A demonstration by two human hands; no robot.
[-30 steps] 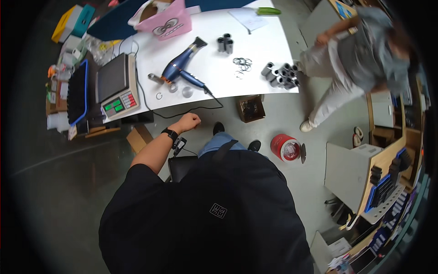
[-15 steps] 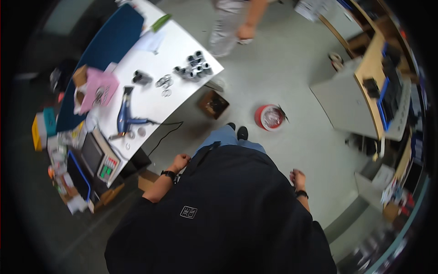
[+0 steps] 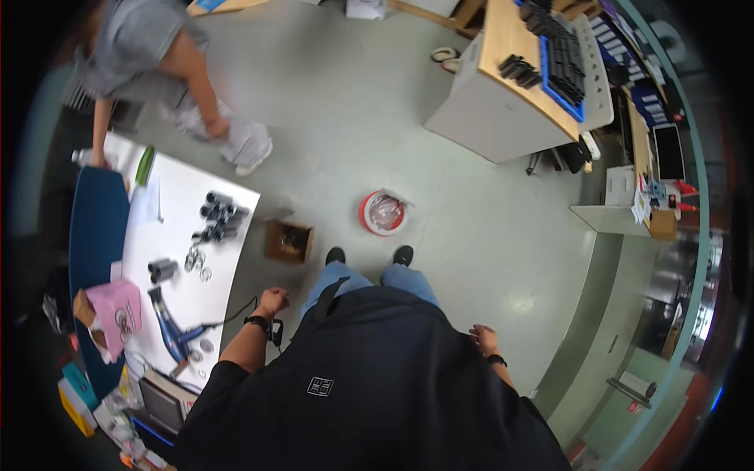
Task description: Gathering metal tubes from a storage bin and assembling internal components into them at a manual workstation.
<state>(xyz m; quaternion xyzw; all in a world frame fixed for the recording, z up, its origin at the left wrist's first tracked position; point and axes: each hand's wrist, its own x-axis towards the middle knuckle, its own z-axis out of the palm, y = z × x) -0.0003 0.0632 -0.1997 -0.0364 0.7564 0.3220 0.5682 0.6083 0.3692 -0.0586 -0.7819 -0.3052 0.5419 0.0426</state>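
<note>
My left hand (image 3: 273, 301) hangs beside my left hip, fingers curled in, with nothing visible in it. A black band circles its wrist, and a small black object hangs close below. My right hand (image 3: 484, 339) is low at my right side, its fingers loosely bent and apart, touching nothing. Nearest my left hand is the white table (image 3: 228, 275), with a blue hair dryer (image 3: 172, 330) and its black cord. Farther along it lie several dark cylinders (image 3: 220, 213), thin rings (image 3: 196, 259) and a pair of grey cylinders (image 3: 162, 271).
On the floor ahead stand a red bucket (image 3: 364, 213) with clear plastic inside and an open cardboard box (image 3: 271, 243). A person in grey (image 3: 149, 71) stands at the table's far end. A desk (image 3: 463, 118) bearing black parts in a blue tray is at far right.
My view has turned right, so the table has shifted left and downward. The other person now shows more fully at the far left. Both my hands still hang at my sides.
</note>
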